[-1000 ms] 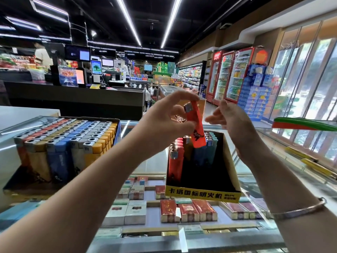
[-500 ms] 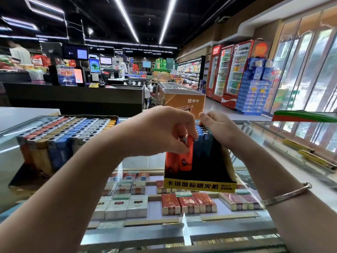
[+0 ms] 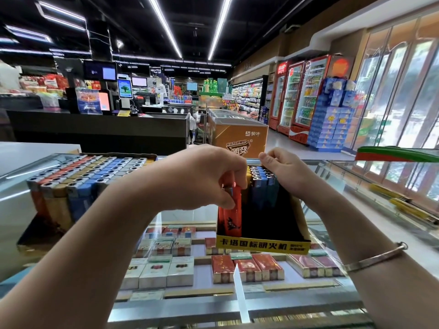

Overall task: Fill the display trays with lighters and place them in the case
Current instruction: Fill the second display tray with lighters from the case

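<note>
**Red lighter going into the half-filled tray**

The left hand (image 3: 202, 179) is pinching the top of a red lighter (image 3: 234, 210), fingers curled tight around its metal head, and is seating it upright at the tray's front left. The right hand (image 3: 282, 172) is curling its fingertips over the blue lighters (image 3: 263, 186) at the back, steadying them. The tray (image 3: 261, 245) is sitting on the glass case (image 3: 344, 176). Lighters like this are probably light, rigid and smooth, so gripping near the cap suits them.
</note>
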